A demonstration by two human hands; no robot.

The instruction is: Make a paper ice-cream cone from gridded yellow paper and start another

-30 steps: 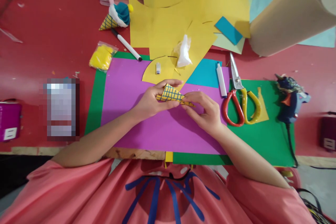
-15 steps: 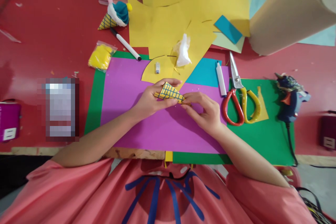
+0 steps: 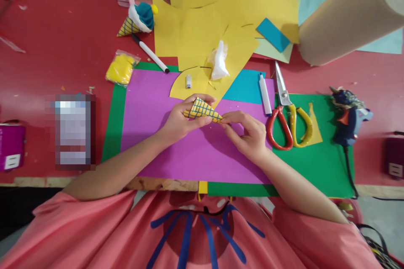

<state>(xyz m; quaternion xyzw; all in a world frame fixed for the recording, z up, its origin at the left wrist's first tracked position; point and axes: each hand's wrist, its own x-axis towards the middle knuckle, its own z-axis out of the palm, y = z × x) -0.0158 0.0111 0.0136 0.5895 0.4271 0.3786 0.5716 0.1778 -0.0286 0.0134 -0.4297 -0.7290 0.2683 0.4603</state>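
Note:
A small yellow paper cone (image 3: 203, 109) with a blue grid lies sideways between my hands, its tip to the right. My left hand (image 3: 179, 122) is closed around its wide end, thumb along the near side. The fingertips of my right hand (image 3: 248, 132) pinch the narrow tip. Beneath both hands is a purple sheet (image 3: 189, 159) on a green sheet (image 3: 306, 172). Just beyond the cone lie a fan-shaped yellow paper piece (image 3: 179, 88), a small white marker cap (image 3: 188, 81) and a white plastic-wrapped lump (image 3: 220, 63).
Scissors (image 3: 285, 96) and a white marker (image 3: 265, 94) lie right of my hands, with a glue gun (image 3: 350, 122) farther right. A finished paper ice-cream cone (image 3: 135, 19), a yellow clay packet (image 3: 120, 68) and another marker (image 3: 154, 56) are at the left back. A cardboard roll (image 3: 341, 17) stands back right.
The cone has turned slightly in my fingers, and its wide end shows a little more folded edge. Both hands stay in nearly the same place.

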